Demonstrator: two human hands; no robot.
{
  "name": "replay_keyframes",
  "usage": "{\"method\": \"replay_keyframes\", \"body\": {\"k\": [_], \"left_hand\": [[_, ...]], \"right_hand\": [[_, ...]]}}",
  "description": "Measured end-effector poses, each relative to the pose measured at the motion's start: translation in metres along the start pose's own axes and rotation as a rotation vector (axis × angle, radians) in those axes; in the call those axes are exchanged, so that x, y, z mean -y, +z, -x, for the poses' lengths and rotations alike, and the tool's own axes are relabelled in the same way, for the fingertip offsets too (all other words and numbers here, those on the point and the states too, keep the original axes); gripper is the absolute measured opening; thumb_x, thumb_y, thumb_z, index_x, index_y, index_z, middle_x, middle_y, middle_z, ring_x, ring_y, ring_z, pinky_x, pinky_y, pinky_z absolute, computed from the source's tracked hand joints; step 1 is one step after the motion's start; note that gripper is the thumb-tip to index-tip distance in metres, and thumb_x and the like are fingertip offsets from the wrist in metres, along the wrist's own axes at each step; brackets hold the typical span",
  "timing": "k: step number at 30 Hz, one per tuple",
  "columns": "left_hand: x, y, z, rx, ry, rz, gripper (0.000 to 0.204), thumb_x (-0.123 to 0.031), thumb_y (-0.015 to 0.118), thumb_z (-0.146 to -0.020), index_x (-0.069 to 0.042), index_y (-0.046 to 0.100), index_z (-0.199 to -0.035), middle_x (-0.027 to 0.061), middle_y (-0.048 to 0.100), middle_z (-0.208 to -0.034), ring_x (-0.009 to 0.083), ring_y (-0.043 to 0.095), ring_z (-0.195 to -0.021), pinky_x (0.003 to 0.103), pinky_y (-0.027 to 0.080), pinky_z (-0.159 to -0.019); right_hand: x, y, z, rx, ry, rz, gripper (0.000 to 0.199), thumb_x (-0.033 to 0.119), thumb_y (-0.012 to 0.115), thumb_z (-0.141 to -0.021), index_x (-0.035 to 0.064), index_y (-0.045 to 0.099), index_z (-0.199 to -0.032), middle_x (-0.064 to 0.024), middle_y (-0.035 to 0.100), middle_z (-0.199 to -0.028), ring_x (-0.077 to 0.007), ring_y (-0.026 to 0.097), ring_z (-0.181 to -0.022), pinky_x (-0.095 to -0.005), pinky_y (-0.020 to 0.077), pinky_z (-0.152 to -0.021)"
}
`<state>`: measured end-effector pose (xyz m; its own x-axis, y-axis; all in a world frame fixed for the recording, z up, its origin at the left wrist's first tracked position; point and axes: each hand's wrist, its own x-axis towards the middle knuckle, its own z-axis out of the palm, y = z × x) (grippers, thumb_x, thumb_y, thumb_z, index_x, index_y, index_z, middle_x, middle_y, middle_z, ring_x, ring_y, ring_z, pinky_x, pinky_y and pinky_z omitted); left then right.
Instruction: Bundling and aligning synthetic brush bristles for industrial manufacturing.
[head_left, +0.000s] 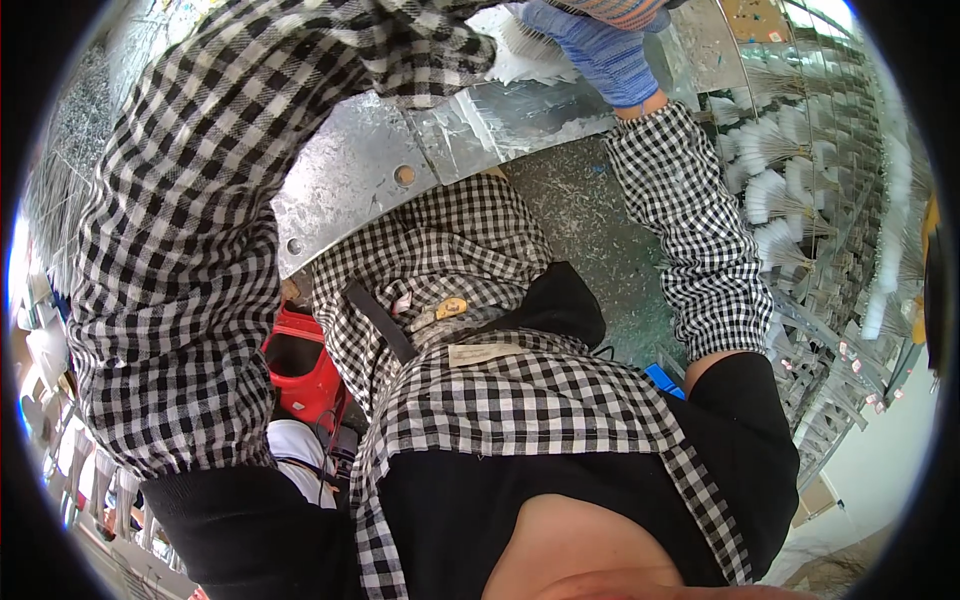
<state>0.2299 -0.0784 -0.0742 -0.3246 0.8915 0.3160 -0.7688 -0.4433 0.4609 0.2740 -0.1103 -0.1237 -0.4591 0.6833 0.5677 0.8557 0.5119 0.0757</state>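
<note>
1. While both arms reached up over the curved metal table (360, 170), the right hand (610, 60) (in a blue knitted glove) lay on a heap of white bristle tufts (520, 55) at the table's far edge; whether its fingers pinched any could not be told.
2. The left hand was hidden past its checked sleeve (200, 200), grip unknown.
3. The step looked like gathering tufts; next would call for closing on a bunch cleanly.
4. Finished white brushes (775, 190) stood racked at the right.

Looks to me like a small brush-making workshop, curved galvanised metal work surface (350, 175) with bolt holes under my arms, racks of white bristle tufts (790, 190) along its right edge, bristle clippings littering the grey floor (590, 220), red plastic crate (305, 375) at left.
</note>
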Motion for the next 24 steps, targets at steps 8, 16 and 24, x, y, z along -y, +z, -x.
{"method": "replay_keyframes", "body": {"k": [8, 16, 24], "left_hand": [[-0.014, 0.003, -0.007, -0.019, 0.208, -0.886, 0.070, -0.041, 0.044, -0.106, -0.014, 0.012, -0.162, 0.0065, 0.029, -0.165, 0.0212, 0.030, -0.150, 0.034, 0.028, -0.124], [-0.021, 0.001, -0.006, -0.028, 0.251, -1.173, 0.069, -0.040, 0.044, -0.106, -0.015, 0.013, -0.162, 0.0066, 0.030, -0.164, 0.0214, 0.030, -0.150, 0.033, 0.028, -0.124], [-0.001, -0.007, -0.005, -0.096, 0.197, -0.861, 0.074, -0.045, 0.044, -0.104, -0.016, 0.008, -0.162, 0.0071, 0.024, -0.166, 0.0222, 0.030, -0.150, 0.033, 0.030, -0.123]], "right_hand": [[0.009, 0.005, -0.018, -0.035, 0.066, -0.078, 0.056, 0.042, 0.063, -0.097, 0.0126, 0.049, -0.142, -0.0110, 0.056, -0.135, -0.0244, 0.055, -0.122, -0.0409, 0.0470, -0.101], [0.010, 0.003, -0.018, 0.124, 0.139, -0.112, 0.062, 0.044, 0.063, -0.093, 0.0151, 0.048, -0.145, -0.0122, 0.046, -0.151, -0.0324, 0.041, -0.141, -0.0471, 0.0345, -0.115], [0.001, 0.008, -0.010, 0.206, -0.045, 0.051, 0.064, 0.044, 0.063, -0.094, 0.0160, 0.043, -0.148, -0.0126, 0.043, -0.153, -0.0300, 0.044, -0.138, -0.0485, 0.0367, -0.114]]}}
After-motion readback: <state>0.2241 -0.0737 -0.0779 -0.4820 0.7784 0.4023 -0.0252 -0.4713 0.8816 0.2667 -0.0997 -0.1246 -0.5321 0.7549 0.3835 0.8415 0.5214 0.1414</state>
